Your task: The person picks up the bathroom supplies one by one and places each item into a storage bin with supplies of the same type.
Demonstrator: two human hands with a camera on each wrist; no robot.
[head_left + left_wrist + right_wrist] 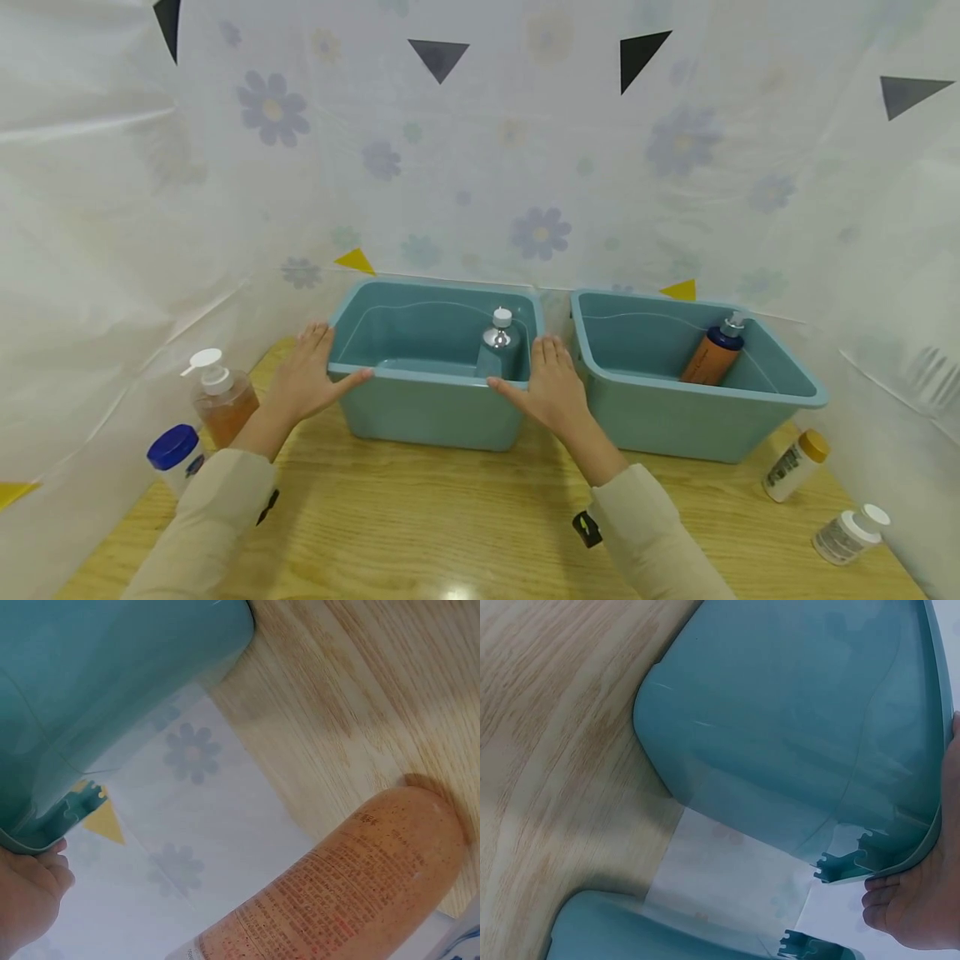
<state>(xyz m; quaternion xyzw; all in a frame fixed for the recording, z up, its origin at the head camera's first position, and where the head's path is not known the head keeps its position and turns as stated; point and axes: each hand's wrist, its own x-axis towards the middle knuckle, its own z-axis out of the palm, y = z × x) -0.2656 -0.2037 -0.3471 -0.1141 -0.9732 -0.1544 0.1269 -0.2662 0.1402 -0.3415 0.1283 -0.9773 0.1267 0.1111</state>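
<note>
Both hands hold the left teal plastic bin [431, 412], one at either end. My left hand [303, 379] has its fingers along the bin's left rim and its thumb over the front rim. At the right end, my right hand [553, 387] lies the same way, between the two bins. The left wrist view shows the left fingers [56, 874] against the rim's underside; the right fingers [881, 900] are at the rim in the right wrist view. Inside this bin stands a clear bottle with a white cap [500, 346].
The right teal bin [690, 417] holds a tilted orange pump bottle [712, 354]. On the wooden table [420, 517], an amber pump bottle [225, 404] and a blue-lidded tub [176, 454] stand left; an orange-capped bottle [795, 467] and a white-capped bottle [849, 533] stand right. A patterned curtain [465, 167] hangs behind.
</note>
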